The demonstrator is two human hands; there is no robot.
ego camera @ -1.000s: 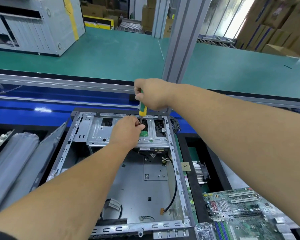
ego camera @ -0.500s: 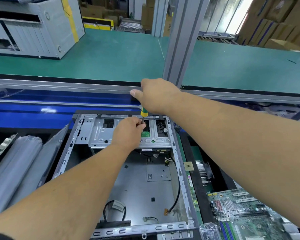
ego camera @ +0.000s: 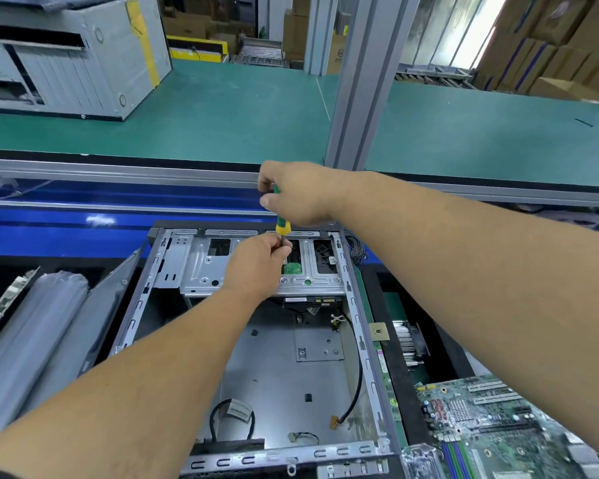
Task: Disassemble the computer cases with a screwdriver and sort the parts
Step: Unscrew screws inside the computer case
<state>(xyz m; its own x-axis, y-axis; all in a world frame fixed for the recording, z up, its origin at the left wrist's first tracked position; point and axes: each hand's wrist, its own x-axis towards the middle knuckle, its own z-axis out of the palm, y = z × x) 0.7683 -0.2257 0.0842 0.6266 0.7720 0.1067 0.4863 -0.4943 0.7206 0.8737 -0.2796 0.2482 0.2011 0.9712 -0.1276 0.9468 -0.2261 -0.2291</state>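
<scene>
Fingers, right hand: curled round green-yellow screwdriver handle, upright. Fingers, left hand: pinching its shaft above drive cage. Computer case: open on bench, largely gutted; cage and loose cables remain. Motherboard: already out, lying right of case.

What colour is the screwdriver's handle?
The screwdriver handle is green with a yellow end by the shaft, seen in the head view, gripped by the right hand.

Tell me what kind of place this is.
Likely an electronics teardown line in a warehouse: an opened computer case on the bench, a loose motherboard beside it, stacked cardboard boxes behind.
</scene>
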